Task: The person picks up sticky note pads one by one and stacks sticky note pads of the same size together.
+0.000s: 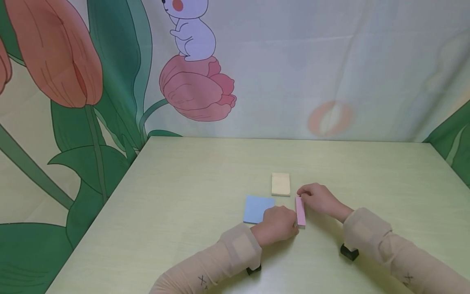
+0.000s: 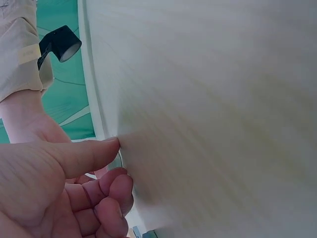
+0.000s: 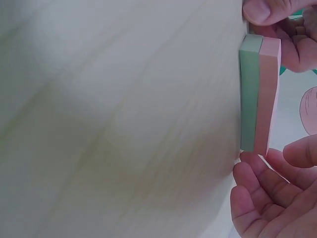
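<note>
A narrow pink sticky note pad (image 1: pixel 300 212) lies on top of a green one (image 3: pixel 250 94), their long edges roughly lined up. At the near end of this stack, my left hand (image 1: pixel 279 222) holds a corner, thumb and curled fingers close together; a sliver of green shows between them in the left wrist view. My right hand (image 1: pixel 320 200) is at the far end, its fingertips touching the stack's end and its thumb apart from it in the right wrist view. Beside my left hand lies a blue square pad (image 1: pixel 255 208), partly covered. Beyond it is a cream pad (image 1: pixel 280 184).
The pads lie on a pale yellow-green table (image 1: pixel 183 183). Behind its far edge hangs a cloth (image 1: pixel 286 81) printed with tulips and a white animal. Black wrist cameras sit under both sleeves, one being the right camera (image 1: pixel 349 252).
</note>
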### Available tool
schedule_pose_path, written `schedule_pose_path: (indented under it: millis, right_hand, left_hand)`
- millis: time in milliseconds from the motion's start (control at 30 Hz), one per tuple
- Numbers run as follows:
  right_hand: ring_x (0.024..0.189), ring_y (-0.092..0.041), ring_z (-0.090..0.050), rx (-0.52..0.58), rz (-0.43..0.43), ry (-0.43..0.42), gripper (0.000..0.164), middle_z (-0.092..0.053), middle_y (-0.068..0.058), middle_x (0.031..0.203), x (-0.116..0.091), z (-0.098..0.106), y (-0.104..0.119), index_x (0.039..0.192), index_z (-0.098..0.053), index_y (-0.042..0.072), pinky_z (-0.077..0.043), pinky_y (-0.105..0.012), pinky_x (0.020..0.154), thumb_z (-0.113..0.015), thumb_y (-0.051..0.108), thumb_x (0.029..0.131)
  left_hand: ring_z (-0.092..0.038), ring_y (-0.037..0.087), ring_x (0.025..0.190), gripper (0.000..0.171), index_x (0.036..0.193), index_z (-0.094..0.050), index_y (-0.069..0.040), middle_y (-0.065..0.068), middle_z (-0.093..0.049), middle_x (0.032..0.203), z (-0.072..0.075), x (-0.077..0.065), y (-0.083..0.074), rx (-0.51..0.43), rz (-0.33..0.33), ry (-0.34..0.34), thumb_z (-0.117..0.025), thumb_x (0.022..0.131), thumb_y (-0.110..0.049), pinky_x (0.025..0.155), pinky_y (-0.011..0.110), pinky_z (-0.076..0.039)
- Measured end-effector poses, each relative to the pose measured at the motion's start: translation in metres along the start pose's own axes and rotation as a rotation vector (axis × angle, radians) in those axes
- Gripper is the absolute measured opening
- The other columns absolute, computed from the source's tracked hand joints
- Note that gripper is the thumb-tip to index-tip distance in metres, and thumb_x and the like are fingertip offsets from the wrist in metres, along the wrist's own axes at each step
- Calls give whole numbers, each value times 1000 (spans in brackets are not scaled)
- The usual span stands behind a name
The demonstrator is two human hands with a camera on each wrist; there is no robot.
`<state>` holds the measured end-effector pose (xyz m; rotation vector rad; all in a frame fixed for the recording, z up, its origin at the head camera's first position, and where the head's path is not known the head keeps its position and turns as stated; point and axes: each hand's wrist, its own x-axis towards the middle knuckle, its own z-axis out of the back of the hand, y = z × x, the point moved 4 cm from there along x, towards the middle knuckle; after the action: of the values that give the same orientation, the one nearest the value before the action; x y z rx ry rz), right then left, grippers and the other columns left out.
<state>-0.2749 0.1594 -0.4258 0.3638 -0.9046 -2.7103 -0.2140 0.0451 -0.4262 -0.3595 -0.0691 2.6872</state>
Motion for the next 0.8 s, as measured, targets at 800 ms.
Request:
schedule_pose_path:
  millis: [800]
  right_hand:
    - [52, -12, -45, 111, -184, 219, 24, -49, 0, 56, -28, 4, -12, 68, -59, 2, -41, -24, 50, -50, 16, 85]
  left_hand:
    - [-42, 8, 50, 14, 66, -57, -16, -7, -50, 58, 1, -6, 5, -148, -50, -32, -57, 80, -17, 42, 22, -34]
